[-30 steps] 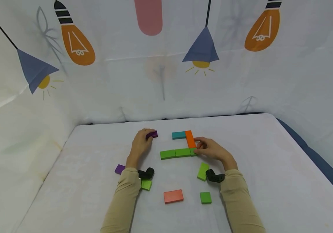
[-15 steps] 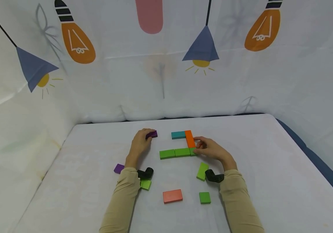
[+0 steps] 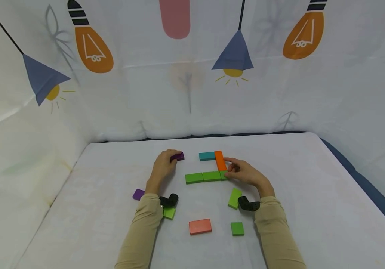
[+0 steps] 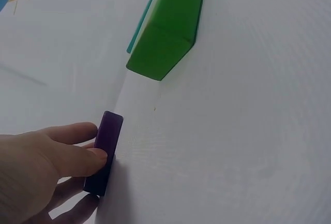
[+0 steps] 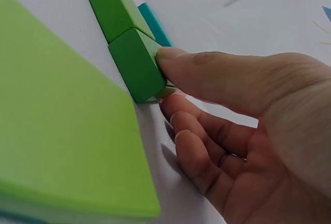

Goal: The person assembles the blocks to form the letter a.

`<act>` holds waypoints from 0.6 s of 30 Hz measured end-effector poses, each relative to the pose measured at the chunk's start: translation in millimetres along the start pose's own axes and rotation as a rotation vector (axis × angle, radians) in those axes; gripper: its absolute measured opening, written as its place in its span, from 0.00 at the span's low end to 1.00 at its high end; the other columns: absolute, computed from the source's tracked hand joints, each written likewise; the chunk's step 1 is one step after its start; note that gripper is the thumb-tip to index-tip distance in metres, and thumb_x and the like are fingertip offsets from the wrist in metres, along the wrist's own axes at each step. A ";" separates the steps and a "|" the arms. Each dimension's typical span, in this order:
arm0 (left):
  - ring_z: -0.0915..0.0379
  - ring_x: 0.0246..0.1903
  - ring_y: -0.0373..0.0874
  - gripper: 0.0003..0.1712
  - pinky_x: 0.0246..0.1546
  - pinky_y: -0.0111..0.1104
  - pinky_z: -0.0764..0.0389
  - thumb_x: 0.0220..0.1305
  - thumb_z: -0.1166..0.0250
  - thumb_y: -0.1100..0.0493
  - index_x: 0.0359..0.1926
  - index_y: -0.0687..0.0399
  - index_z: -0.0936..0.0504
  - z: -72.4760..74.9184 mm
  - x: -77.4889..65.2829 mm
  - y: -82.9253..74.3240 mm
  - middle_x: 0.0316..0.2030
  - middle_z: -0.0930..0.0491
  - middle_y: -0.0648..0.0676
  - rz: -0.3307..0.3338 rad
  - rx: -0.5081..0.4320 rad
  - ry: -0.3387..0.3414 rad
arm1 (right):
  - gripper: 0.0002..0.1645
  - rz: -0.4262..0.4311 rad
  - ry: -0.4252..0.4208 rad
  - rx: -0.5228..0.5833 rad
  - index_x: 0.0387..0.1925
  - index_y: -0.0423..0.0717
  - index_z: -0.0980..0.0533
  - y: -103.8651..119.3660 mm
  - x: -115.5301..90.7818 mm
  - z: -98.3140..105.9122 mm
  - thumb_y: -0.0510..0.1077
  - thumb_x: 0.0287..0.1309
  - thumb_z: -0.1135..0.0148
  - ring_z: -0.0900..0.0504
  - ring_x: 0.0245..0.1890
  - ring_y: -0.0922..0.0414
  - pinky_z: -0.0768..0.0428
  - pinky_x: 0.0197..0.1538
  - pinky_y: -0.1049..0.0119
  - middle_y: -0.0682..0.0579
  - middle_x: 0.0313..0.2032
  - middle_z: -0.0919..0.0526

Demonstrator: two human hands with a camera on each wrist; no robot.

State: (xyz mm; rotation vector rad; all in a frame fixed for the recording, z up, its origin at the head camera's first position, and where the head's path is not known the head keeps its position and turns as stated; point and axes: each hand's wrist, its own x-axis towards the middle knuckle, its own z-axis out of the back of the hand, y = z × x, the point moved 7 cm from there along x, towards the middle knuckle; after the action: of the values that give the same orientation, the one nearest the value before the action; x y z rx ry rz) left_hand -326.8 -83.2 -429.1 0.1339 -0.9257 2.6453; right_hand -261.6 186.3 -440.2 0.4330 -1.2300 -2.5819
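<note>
My left hand (image 3: 164, 162) pinches a purple block (image 4: 106, 151) at the far left of the built pieces, thumb on its near face. A teal block (image 3: 207, 156) lies to the right, a gap apart. It touches the upper end of an orange block (image 3: 219, 160). Below runs a row of green blocks (image 3: 194, 178), meeting the orange one's lower end. My right hand (image 3: 244, 173) is at the row's right end. Its thumb touches the end green block (image 5: 137, 63), and the index finger reaches the orange block's side. The other fingers are loosely curled beside the row.
Loose on the white table (image 3: 95, 224) lie a purple block (image 3: 138, 194), a light green block (image 3: 169, 213) partly under my left sleeve, a salmon block (image 3: 200, 226), a green square block (image 3: 237, 228) and a lime block (image 3: 234, 198) near my right wrist. White printed cloth hangs behind.
My left hand has shifted the purple block slightly right, towards the teal block. The right hand and the other blocks stay in place.
</note>
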 end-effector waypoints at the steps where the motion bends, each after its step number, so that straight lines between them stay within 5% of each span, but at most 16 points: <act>1: 0.27 0.57 0.55 0.21 0.58 0.47 0.29 0.61 0.41 0.70 0.54 0.53 0.20 -0.4 -0.1 0.1 0.54 0.21 0.58 0.002 0.001 0.003 | 0.37 -0.001 0.001 0.001 0.68 0.45 0.40 0.1 0.2 -0.3 0.46 0.60 0.39 0.28 0.39 0.55 0.29 0.45 0.63 0.47 0.41 0.25; 18: 0.27 0.57 0.53 0.20 0.57 0.46 0.28 0.60 0.39 0.68 0.53 0.49 0.19 -6.1 -1.9 -7.6 0.54 0.21 0.55 0.023 0.017 0.045 | 0.36 -0.012 -0.017 -0.014 0.67 0.44 0.39 0.8 0.6 0.1 0.47 0.61 0.39 0.29 0.38 0.55 0.28 0.42 0.66 0.47 0.40 0.25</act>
State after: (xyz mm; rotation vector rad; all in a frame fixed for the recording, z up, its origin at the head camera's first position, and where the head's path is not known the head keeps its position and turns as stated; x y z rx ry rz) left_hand -322.2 -74.3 -429.8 0.0674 -0.8960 2.6657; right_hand -262.1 185.6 -439.6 0.4183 -1.2180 -2.6080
